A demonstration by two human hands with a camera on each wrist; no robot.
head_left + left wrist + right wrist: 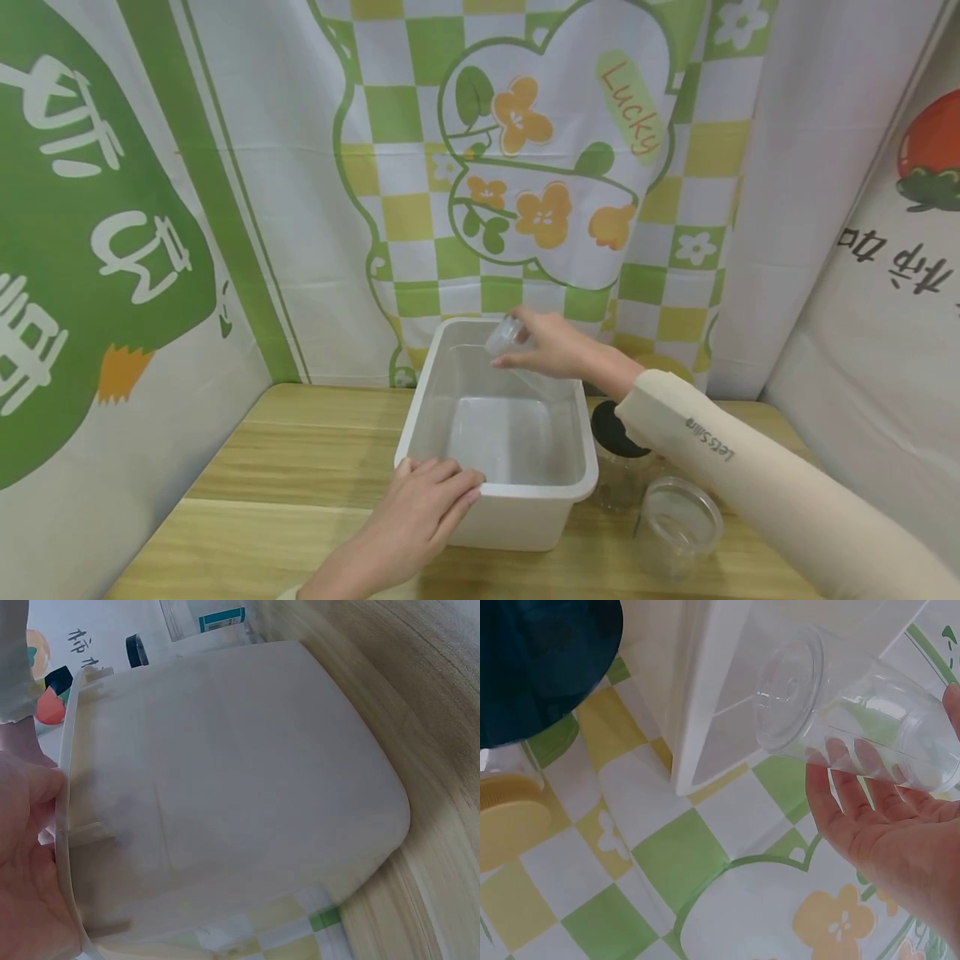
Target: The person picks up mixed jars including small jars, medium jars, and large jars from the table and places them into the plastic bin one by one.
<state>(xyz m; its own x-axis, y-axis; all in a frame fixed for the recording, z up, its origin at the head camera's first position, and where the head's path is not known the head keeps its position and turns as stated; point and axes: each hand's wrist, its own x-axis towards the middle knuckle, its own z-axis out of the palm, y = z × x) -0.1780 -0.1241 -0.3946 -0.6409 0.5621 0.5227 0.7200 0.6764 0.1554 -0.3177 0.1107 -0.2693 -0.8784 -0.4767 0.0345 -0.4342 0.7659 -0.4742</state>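
A white plastic bin (517, 525) stands on the wooden table, its inner floor bare in the head view. My left hand (420, 517) grips the near rim, fingers laid over the edge. The left wrist view has the bin's outer wall (232, 772) and my palm against the rim. Over the bin's far right part, my right hand (555, 343) holds a small clear plastic jar (504, 335), tilted on its side. Up close in the right wrist view, the jar (870, 712) is see-through and looks empty, with fingers along its side.
Right of the bin stand a jar with a black lid (617, 429) and a clear open jar (678, 525), both under or near the right forearm. A yellow-lidded jar (510, 821) shows in the right wrist view. Behind the table (285, 467) hangs a checked cloth (397, 117).
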